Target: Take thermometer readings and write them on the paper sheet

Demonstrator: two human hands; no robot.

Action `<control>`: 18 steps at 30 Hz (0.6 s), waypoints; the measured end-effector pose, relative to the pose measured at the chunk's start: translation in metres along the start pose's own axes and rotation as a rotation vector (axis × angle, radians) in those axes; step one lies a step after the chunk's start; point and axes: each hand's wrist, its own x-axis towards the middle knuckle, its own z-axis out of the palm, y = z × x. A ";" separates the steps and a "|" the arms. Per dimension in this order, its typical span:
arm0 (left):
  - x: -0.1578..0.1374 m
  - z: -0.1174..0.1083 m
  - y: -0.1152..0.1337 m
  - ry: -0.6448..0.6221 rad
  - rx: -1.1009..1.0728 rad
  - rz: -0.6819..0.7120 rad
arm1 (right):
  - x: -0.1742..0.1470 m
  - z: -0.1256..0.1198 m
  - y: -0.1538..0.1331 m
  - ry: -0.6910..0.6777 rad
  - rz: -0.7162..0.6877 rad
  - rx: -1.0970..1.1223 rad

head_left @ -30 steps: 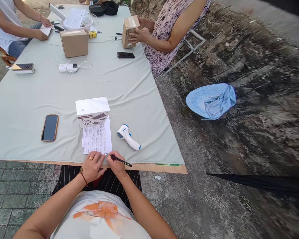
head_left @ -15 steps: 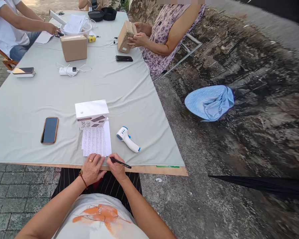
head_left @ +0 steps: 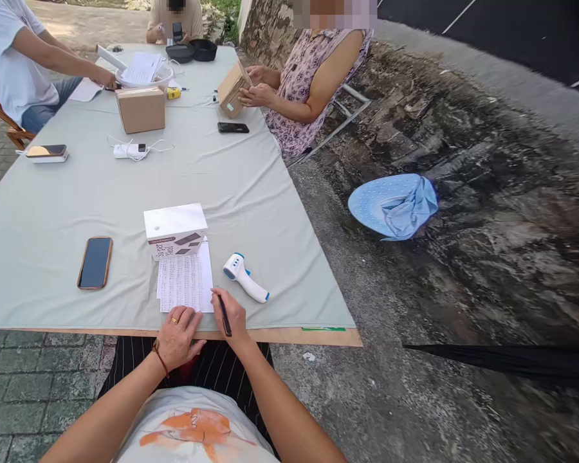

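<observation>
My right hand (head_left: 231,318) is closed round a black pen (head_left: 224,316), beside the right edge of the written sheets (head_left: 184,283). The sheets lie near the table's front edge, covered with rows of handwriting. My left hand (head_left: 178,335) rests flat with fingers stretched over their lower edge; a ring and a red cord bracelet show on it. A white box (head_left: 174,222) with dark print stands on the top part of the sheets. To the right lies a white and blue infrared thermometer (head_left: 245,278). Left of the sheets is a smartphone (head_left: 95,263) in a brown case.
Across the cloth-covered table (head_left: 101,186) stand a cardboard box (head_left: 141,110), a white charger with cable (head_left: 130,151) and a paper-filled basket (head_left: 145,78). A person at the right holds another carton (head_left: 233,90). Two other people sit farther off. A blue hat (head_left: 394,207) lies right of the table.
My right hand has shifted up and right, and the pen has turned from nearly level to steep. My left hand stays on the paper. The view has tilted up slightly.
</observation>
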 end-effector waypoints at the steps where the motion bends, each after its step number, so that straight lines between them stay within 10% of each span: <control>1: 0.000 0.000 0.000 0.003 0.006 0.002 | 0.009 -0.001 0.000 -0.035 -0.004 -0.083; 10: 0.000 0.000 0.000 -0.020 -0.010 -0.021 | 0.078 0.017 -0.018 -0.301 0.188 -0.532; 18: 0.001 -0.018 0.008 -0.066 -0.125 -0.075 | 0.044 -0.005 -0.009 -0.175 0.066 -0.324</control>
